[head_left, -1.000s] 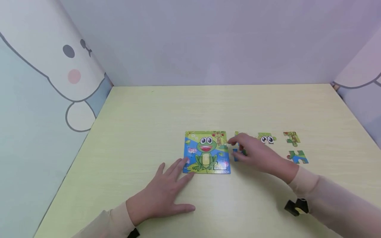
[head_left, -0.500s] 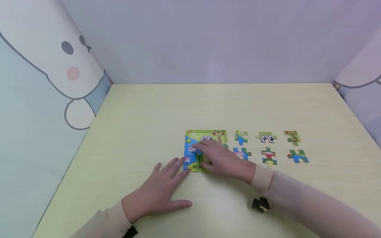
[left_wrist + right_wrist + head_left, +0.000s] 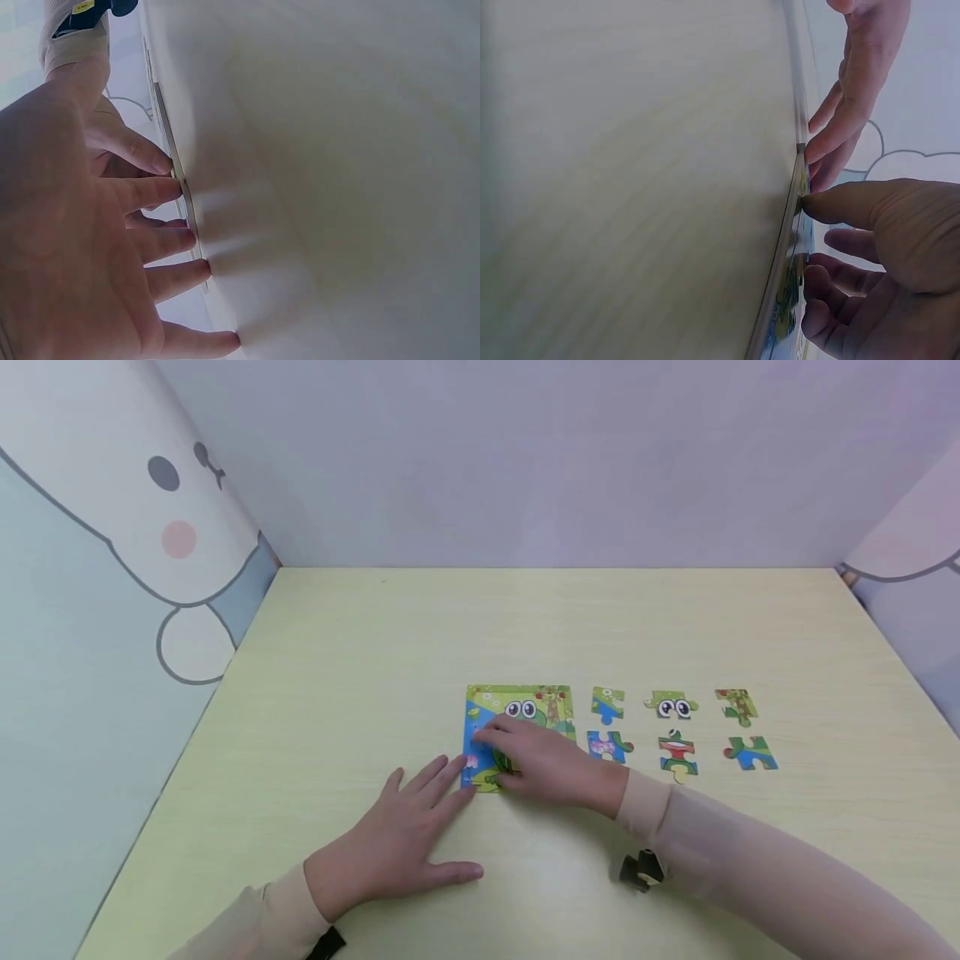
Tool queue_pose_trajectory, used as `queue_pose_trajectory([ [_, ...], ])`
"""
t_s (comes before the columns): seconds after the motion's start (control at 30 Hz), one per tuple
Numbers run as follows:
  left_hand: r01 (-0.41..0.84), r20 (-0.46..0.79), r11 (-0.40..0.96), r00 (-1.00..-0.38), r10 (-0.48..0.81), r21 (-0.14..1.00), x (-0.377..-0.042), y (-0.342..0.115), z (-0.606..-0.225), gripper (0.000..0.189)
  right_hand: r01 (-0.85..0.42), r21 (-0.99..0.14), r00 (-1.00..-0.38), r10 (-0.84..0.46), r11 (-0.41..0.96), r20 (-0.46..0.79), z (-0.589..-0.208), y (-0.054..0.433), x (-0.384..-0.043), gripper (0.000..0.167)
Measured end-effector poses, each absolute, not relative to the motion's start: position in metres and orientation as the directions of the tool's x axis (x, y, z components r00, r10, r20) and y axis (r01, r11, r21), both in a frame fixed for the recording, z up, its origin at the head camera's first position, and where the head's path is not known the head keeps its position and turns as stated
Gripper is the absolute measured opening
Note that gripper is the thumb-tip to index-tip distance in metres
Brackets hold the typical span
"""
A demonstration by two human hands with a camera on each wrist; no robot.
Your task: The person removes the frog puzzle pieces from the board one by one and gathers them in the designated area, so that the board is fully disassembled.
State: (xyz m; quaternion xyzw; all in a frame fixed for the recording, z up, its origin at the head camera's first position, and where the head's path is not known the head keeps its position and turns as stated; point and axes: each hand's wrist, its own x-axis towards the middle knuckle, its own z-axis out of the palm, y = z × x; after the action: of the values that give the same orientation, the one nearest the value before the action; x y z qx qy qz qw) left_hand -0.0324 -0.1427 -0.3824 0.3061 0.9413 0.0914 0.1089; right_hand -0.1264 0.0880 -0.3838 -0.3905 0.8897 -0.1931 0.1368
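Note:
A square frog jigsaw puzzle board (image 3: 487,702) lies flat on the table. My left hand (image 3: 397,839) is spread palm down, its fingertips at the board's near left corner. Above the board is my right hand (image 3: 551,764), covering the middle and lower right of the picture. In the right wrist view, the thumb (image 3: 840,202) touches the board while the other fingers bend over it. No loose piece shows between them. The left wrist view shows the left fingers (image 3: 176,244) straight and apart along the board's edge.
Two rows of loose puzzle pieces lie right of the board, among them an eyes piece (image 3: 672,705), a mouth piece (image 3: 678,753) and a tree piece (image 3: 738,705). Behind the table (image 3: 360,643) rises a pale wall (image 3: 525,468). A wrist device (image 3: 643,870) hangs under the right sleeve.
My right hand has moved left from the loose pieces onto the board, uncovering the nearest pieces. It shifted slightly further left over the last half second. The left hand stays beside the board.

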Motion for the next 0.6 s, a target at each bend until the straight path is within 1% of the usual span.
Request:
queue_pose_trajectory([
  [0.23, 0.546, -0.163, 0.797, -0.789, 0.592, 0.258, -0.0326, -0.1423, -0.3819, 0.088, -0.655, -0.456, -0.636, -0.766, 0.602, -0.096, -0.3806, 0.0872, -0.1275, 0.055],
  [0.43, 0.545, -0.163, 0.799, -0.79, 0.591, 0.254, -0.0324, -0.1423, -0.3826, 0.088, -0.683, -0.452, -0.621, -0.782, 0.574, -0.055, -0.3794, 0.0869, -0.1273, 0.053],
  [0.6, 0.55, -0.153, 0.798, -0.791, 0.592, 0.246, -0.0322, -0.1419, -0.3834, 0.087, -0.7, -0.431, -0.622, -0.783, 0.57, -0.025, -0.3802, 0.0873, -0.1266, 0.054],
])
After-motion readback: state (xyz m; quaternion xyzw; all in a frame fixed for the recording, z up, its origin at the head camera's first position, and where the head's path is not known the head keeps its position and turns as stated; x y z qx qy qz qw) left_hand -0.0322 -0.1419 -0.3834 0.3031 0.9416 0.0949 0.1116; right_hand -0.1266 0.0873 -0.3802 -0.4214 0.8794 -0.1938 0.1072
